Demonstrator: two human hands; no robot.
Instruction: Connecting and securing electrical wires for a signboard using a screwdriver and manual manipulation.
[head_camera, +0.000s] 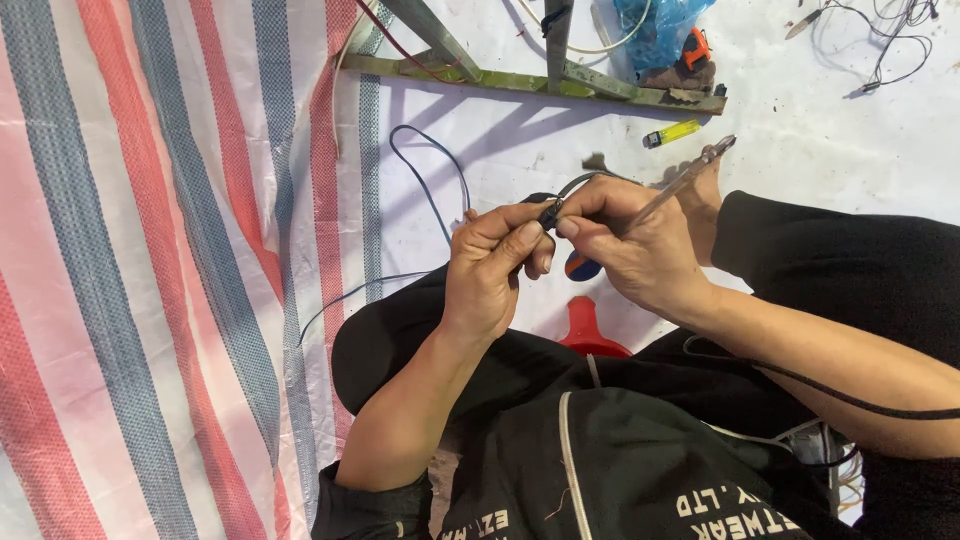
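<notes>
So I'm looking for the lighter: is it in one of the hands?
No, the yellow lighter lies on the white sheet, apart from both hands, which pinch a black cable.

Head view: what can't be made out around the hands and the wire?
- Small black part pinched between left hand and right hand: fingers cover most of it.
- Slim tool in the right hand: tip too small and blurred.
- Red object: lower part hidden by the lap.
- Blue wire: near end runs behind the left hand.
- Green frame: cut by the top edge.
</notes>
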